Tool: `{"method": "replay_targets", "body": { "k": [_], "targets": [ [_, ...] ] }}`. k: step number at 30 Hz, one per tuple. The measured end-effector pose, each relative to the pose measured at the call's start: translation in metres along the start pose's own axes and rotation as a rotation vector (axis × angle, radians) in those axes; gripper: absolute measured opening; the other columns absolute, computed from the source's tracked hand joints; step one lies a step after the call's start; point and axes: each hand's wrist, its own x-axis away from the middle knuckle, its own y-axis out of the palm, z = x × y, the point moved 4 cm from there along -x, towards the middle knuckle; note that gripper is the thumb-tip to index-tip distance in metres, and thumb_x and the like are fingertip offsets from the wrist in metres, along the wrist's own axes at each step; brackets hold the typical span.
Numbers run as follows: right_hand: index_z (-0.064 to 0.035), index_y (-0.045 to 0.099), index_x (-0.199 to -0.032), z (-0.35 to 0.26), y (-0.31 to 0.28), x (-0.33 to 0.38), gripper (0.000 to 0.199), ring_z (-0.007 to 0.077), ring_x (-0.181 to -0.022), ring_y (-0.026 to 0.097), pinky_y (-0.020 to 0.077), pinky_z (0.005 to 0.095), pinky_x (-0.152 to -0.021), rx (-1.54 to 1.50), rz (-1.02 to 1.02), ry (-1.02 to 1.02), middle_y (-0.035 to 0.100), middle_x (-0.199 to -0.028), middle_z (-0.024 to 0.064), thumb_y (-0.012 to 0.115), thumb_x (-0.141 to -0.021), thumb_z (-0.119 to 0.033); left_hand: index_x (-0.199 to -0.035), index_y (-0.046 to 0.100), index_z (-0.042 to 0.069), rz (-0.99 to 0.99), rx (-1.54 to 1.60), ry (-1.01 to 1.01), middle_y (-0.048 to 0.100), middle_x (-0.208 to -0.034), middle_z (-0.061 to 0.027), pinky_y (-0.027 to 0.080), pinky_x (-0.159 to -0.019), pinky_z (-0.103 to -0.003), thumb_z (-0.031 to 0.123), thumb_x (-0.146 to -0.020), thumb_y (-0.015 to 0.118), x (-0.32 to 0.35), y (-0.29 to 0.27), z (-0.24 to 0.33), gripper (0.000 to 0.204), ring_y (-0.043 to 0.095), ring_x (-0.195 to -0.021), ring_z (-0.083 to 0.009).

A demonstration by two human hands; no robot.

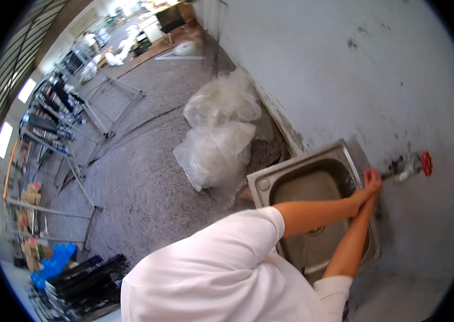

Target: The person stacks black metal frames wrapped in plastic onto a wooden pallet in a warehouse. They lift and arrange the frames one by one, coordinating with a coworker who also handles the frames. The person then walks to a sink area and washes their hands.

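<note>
**Both hands at the sink's far edge, below the wall tap**

At the far left, metal racks (50, 123) stand along the windows, loaded with dark items. Blue crates (55, 260) and a stack of black parts (85, 279) lie on the floor at lower left. The floor is grey and rough.

Toward the middle, two clear plastic bags (216, 134) lie on the floor against the base of the grey wall (345, 64), one behind the other. The nearer bag lies just beside the left corner of the sink.

The steel sink (291, 180) is mounted against the wall. Its basin is bare metal with a drain partly hidden under the forearms.

The person, in a white short-sleeved shirt, leans over the sink with both arms stretched across the basin. The left hand (370, 182) and the right hand (365, 201) meet at the sink's wall-side rim, pressed together, the left uppermost. Whether either hand is clenched on anything cannot be told; the fingers are too small and overlapped.

Just right of the hands, a metal tap (405, 167) projects from the wall, with a red round handle (426, 163) at its outer end. The hands are near the tap's spout; contact cannot be confirmed.
</note>
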Motion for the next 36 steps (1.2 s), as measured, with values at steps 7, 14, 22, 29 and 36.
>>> {"method": "replay_targets", "body": {
  "k": [7,14,22,29,36],
  "targets": [
    [0.0022,0.03,-0.117,-0.007,0.013,0.068,0.039,0.0247,-0.113,0.031,0.0252,0.0351,-0.094,-0.325,-0.035,-0.278,0.032,-0.12,0.0147,0.042,-0.084,-0.016,-0.073,0.049,0.006,-0.76,-0.199,-0.098,0.05,-0.068,-0.0048,0.044,-0.058,-0.033,0.027,-0.074,0.054,-0.123,0.009,-0.005,0.022,0.051,-0.062,-0.0195],
    [0.001,0.029,-0.123,0.014,-0.039,0.068,0.045,0.0268,-0.115,0.035,0.0296,0.032,-0.093,1.31,-0.002,-0.868,0.033,-0.125,0.0203,0.043,-0.083,-0.011,-0.065,0.047,0.006,-0.038,-0.766,0.034,0.045,-0.058,-0.0061,0.043,-0.054,-0.031,0.01,-0.078,0.041,-0.137,-0.017,-0.022,0.015,0.049,-0.057,-0.0183],
    [-0.0061,0.052,-0.077,-0.013,-0.024,0.045,0.021,0.0187,-0.067,0.053,0.042,0.0319,-0.065,-0.071,0.152,0.029,0.055,-0.071,0.0042,0.046,-0.082,-0.025,-0.083,0.048,0.007,-0.088,-0.507,0.602,0.048,-0.086,-0.0078,0.04,-0.072,-0.029,0.003,-0.079,0.038,-0.097,-0.027,-0.039,0.012,0.047,-0.082,-0.0161],
    [-0.0146,0.039,-0.055,0.024,-0.061,-0.01,0.029,0.0141,-0.047,0.041,0.0391,0.0266,-0.052,-0.534,-0.302,0.259,0.037,-0.048,-0.0004,0.043,-0.082,-0.024,-0.105,0.043,0.004,-0.699,-0.871,0.89,0.041,-0.113,-0.0106,0.028,-0.092,-0.03,0.012,-0.084,0.035,-0.048,-0.04,-0.022,0.024,0.036,-0.109,-0.0202],
    [-0.0099,0.057,-0.094,0.012,-0.019,0.032,0.028,0.0216,-0.08,0.055,0.0427,0.0365,-0.072,0.022,0.117,0.342,0.059,-0.084,0.0075,0.048,-0.08,-0.032,-0.115,0.045,0.01,-0.953,-2.173,1.567,0.047,-0.114,-0.0122,0.038,-0.083,-0.036,0.015,-0.087,0.036,-0.033,-0.059,0.069,0.029,0.045,-0.107,-0.0241]
  ]
}}
